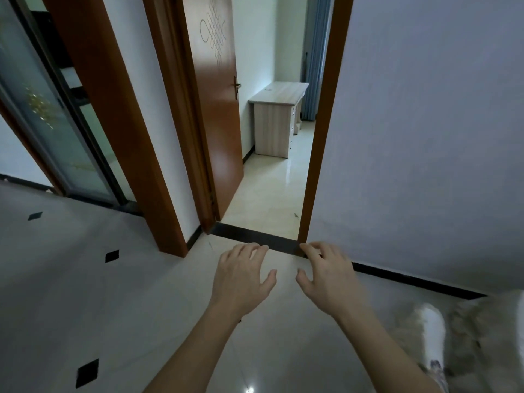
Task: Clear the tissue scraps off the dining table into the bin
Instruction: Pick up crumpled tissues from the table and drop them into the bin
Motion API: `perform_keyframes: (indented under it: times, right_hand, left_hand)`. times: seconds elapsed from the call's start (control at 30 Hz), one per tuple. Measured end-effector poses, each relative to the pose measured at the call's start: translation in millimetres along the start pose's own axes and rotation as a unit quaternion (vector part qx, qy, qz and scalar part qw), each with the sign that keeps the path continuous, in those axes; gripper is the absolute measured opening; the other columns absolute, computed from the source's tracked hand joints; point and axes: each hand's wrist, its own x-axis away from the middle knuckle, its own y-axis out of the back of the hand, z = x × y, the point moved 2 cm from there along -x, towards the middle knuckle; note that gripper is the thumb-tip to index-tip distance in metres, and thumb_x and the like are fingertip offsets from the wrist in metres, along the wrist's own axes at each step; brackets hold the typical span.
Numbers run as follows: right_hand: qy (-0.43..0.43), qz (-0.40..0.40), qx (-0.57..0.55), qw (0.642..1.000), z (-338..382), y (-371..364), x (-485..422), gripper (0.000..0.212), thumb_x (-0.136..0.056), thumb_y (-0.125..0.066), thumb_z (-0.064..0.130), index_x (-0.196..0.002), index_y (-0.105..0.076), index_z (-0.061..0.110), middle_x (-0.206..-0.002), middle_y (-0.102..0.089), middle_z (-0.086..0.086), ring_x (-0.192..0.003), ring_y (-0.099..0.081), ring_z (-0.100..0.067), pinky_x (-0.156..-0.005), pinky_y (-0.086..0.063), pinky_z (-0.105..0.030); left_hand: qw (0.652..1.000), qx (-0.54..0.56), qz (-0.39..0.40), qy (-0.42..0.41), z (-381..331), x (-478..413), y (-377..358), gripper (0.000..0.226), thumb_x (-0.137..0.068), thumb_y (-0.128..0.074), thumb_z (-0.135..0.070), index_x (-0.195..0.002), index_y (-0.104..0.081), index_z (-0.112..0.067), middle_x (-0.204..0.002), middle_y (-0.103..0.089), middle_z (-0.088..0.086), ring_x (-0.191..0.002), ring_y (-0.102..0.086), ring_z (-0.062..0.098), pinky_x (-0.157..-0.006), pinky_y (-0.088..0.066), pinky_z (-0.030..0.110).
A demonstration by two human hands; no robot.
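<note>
- Two bare forearms reach forward from the bottom edge of the view, over a glossy pale tiled floor [85, 279] set with small black diamond insets.
- Neither tissue scraps, dining table nor bin can be seen anywhere in this view; the task's things are out of sight.
- Left hand [243, 276] is held out palm down, fingers spread and slightly curled, holding nothing.
- Right hand [326, 276] is just beside it, also palm down with fingers loosely spread, and it too is empty; the thumbs of the two hands point toward each other with a small gap between.
- Both hands hover above the floor, just short of a dark threshold strip [255, 236] that crosses an open doorway.
- A brown wooden door [218, 109] with a carved knot pattern and a metal lever handle stands swung inward on the left of that doorway.
- Beyond it, a light wood table [278, 120] with drawers stands against the far wall of the next room, beside a blue-grey curtain [316, 52].
- A plain pale wall [425, 137] with a dark skirting board fills the right side.
- At far left is a glass sliding door [42, 114] in a dark frame.
- At the bottom right corner, a furry beige and white shape [453, 344] lies blurred, too unclear to identify.
</note>
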Motion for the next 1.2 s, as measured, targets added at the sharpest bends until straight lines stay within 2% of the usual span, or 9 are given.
perform_keyframes:
  times: [0.23,0.33,0.47,0.57,0.67,0.8,1.03,1.2]
  right_hand:
    - [-0.038,-0.002,0.006,0.999,-36.6,-34.2,-67.4,0.054,-0.091,-0.053,0.049,-0.14,-0.049,0.026,-0.138,-0.054,0.002,-0.127,-0.049,-0.017,-0.107,-0.04,-0.036]
    - [-0.048,-0.011,0.001,0.999,-61.2,-43.6,-103.2,0.054,-0.09,-0.055,0.046,-0.14,-0.05,0.025,-0.137,-0.055,0.001,-0.127,-0.049,-0.019,-0.108,-0.039,-0.037]
    - [-0.078,-0.06,0.004,0.995,-117.0,-48.1,-169.3,0.05,-0.086,-0.063,0.042,-0.131,-0.057,0.022,-0.124,-0.064,0.0,-0.116,-0.058,-0.018,-0.1,-0.044,-0.034]
    - [-0.095,-0.071,0.0,0.993,-163.1,-44.1,-216.3,0.05,-0.086,-0.062,0.043,-0.131,-0.058,0.022,-0.123,-0.065,-0.001,-0.115,-0.058,-0.018,-0.1,-0.045,-0.036]
    - [-0.111,-0.086,0.006,0.99,-212.7,-35.0,-256.0,0.05,-0.085,-0.063,0.042,-0.13,-0.058,0.02,-0.124,-0.065,-0.004,-0.116,-0.06,-0.022,-0.101,-0.048,-0.043]
    - [-0.148,-0.109,0.016,0.983,-279.6,-27.8,-288.7,0.05,-0.082,-0.059,0.043,-0.126,-0.061,0.018,-0.117,-0.067,-0.006,-0.11,-0.063,-0.024,-0.094,-0.052,-0.043]
    - [-0.255,-0.146,0.051,0.955,-389.9,-8.8,-287.4,0.051,-0.082,-0.051,0.044,-0.122,-0.064,0.016,-0.114,-0.068,-0.007,-0.106,-0.064,-0.025,-0.09,-0.053,-0.042]
    - [-0.337,-0.15,0.083,0.926,-463.8,3.0,-275.2,0.048,-0.082,-0.061,0.041,-0.123,-0.063,0.017,-0.116,-0.067,-0.006,-0.107,-0.063,-0.026,-0.09,-0.053,-0.043]
  left_hand:
    - [0.999,0.012,0.008,-0.04,0.2,-85.3,-34.3,0.061,-0.093,-0.035,-0.06,-0.148,-0.033,-0.032,-0.151,-0.04,-0.009,-0.139,-0.034,0.011,-0.115,-0.029,0.035]
    - [0.998,0.014,0.004,-0.055,-8.6,-135.0,-48.7,0.06,-0.092,-0.038,-0.06,-0.144,-0.039,-0.031,-0.145,-0.046,-0.009,-0.134,-0.039,0.012,-0.113,-0.032,0.036]
    - [0.996,0.009,0.001,-0.087,-31.0,-226.4,-69.7,0.057,-0.09,-0.042,-0.059,-0.139,-0.045,-0.031,-0.141,-0.051,-0.007,-0.13,-0.044,0.013,-0.11,-0.035,0.037]
    - [0.993,0.006,-0.015,-0.117,-54.8,-295.8,-81.0,0.057,-0.088,-0.044,-0.057,-0.137,-0.05,-0.027,-0.137,-0.057,-0.005,-0.126,-0.049,0.015,-0.105,-0.039,0.038]
    - [0.989,0.019,-0.019,-0.148,-90.6,-357.0,-95.4,0.058,-0.086,-0.043,-0.057,-0.133,-0.056,-0.025,-0.13,-0.062,-0.003,-0.12,-0.054,0.017,-0.1,-0.044,0.039]
    - [0.979,0.025,-0.019,-0.204,-145.5,-421.0,-119.8,0.056,-0.087,-0.044,-0.057,-0.132,-0.055,-0.025,-0.129,-0.062,-0.004,-0.117,-0.055,0.016,-0.096,-0.045,0.037]
    - [0.948,0.064,0.011,-0.311,-254.1,-496.9,-171.1,0.057,-0.087,-0.043,-0.057,-0.131,-0.058,-0.025,-0.127,-0.064,-0.003,-0.113,-0.058,0.017,-0.094,-0.046,0.037]
    - [0.915,0.113,0.033,-0.387,-339.6,-540.7,-208.3,0.053,-0.085,-0.045,-0.055,-0.124,-0.062,-0.023,-0.12,-0.067,-0.003,-0.107,-0.061,0.017,-0.089,-0.048,0.037]
